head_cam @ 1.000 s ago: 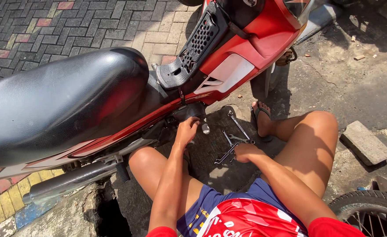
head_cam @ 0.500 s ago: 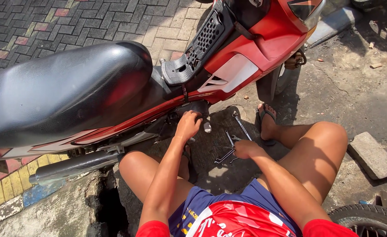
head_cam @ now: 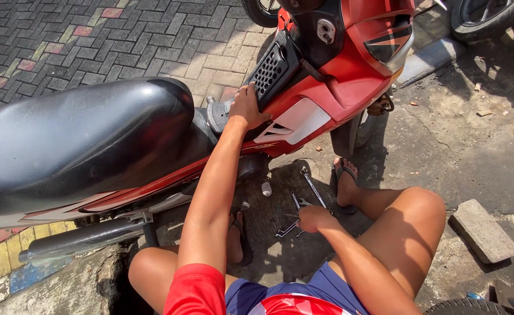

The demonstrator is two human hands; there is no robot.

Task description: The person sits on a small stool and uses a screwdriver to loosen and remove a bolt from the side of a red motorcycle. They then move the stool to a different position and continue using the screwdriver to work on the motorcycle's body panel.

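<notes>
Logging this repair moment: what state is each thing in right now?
Left hand: resting on the motorcycle's body beside the black grille.
Right hand: down on the wrenches, grip unclear.
Motorcycle: parked upright.
Wrenches: lying on the ground.
Stone block: flat on the ground.

The single head camera looks steeply down, close over the red motorcycle [head_cam: 327, 99] and the person's lap.

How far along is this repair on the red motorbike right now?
Early to midway, it seems. Done: wrenches are laid out on the ground under the motorbike. In hand: the left hand rests on the black grille panel by the seat, and the right hand is down on the wrenches. Left: no panel looks removed, so the real work seems ahead.
</notes>
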